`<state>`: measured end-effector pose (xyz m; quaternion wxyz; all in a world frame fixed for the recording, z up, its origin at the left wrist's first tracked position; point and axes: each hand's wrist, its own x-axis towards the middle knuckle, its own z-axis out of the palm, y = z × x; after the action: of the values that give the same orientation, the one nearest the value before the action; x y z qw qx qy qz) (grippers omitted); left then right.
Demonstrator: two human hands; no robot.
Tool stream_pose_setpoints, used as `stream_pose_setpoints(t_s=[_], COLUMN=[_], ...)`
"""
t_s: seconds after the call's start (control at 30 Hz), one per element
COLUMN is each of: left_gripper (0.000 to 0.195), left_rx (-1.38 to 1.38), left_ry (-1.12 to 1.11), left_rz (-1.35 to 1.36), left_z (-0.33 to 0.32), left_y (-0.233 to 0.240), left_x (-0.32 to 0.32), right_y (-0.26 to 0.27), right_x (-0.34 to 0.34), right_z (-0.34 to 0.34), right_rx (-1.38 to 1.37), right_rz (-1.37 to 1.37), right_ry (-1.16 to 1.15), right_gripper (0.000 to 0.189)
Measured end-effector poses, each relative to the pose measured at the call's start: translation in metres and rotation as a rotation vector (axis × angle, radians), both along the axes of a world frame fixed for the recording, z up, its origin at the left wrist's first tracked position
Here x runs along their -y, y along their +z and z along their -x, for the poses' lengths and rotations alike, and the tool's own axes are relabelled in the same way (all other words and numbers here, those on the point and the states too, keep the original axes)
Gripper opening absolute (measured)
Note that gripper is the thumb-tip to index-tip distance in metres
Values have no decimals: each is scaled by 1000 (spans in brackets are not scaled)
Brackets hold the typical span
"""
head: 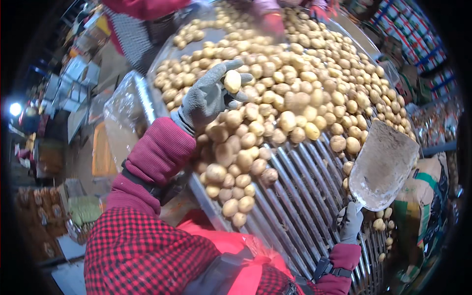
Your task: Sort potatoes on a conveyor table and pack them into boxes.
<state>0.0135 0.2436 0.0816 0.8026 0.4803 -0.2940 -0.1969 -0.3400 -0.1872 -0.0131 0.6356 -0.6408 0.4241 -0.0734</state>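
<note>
My left hand point(206, 94), in a grey work glove, is raised over the heap of potatoes point(295, 84). A pale potato point(232, 81) sits in its fingers. On the right, my gloved right hand point(350, 223) grips the handle of a scoop point(385, 164). The scoop's broad, soiled blade points away from me and carries no potatoes. It lies over the right side of the heap, and I cannot tell whether it touches the potatoes. Bare metal bars of a slatted grading table point(298, 177) show between the heap and me.
Across the table, a co-worker's red-gloved hand point(273, 24) is blurred over the potatoes. Another person's red sleeve point(147, 7) shows at upper left. Clear plastic sheeting point(125, 107) hangs by the left rim. Sacks point(420, 199) stand at right, with an orange crate point(103, 151) at left.
</note>
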Motion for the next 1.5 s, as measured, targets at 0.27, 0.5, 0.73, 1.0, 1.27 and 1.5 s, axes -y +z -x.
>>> stream_pose_setpoints(t_s=[0.27, 0.5, 0.73, 1.0, 1.27, 1.5], left_gripper=[88, 87, 54, 50, 46, 59], left_rx=[4, 151, 51, 880, 1144, 1270], left_ry=[452, 639, 666, 661, 215, 151], left_rz=[-185, -340, -425, -1019, -878, -1113], left_z=[125, 192, 185, 64, 8, -28], left_y=[24, 27, 1, -9, 1, -33], left_x=[-118, -159, -162, -35, 214, 424], right_y=[-15, -14, -8, -14, 2, 22], right_x=[-4, 5, -26, -23, -40, -50], right_z=[-11, -4, -17, 25, 21, 16], right_rx=[-60, -35, 0, 255, 159, 194], right_rz=[99, 149, -84, -28, -76, -104], right_ry=[25, -22, -34, -169, -192, -376], right_gripper=[43, 40, 31, 28, 37, 34])
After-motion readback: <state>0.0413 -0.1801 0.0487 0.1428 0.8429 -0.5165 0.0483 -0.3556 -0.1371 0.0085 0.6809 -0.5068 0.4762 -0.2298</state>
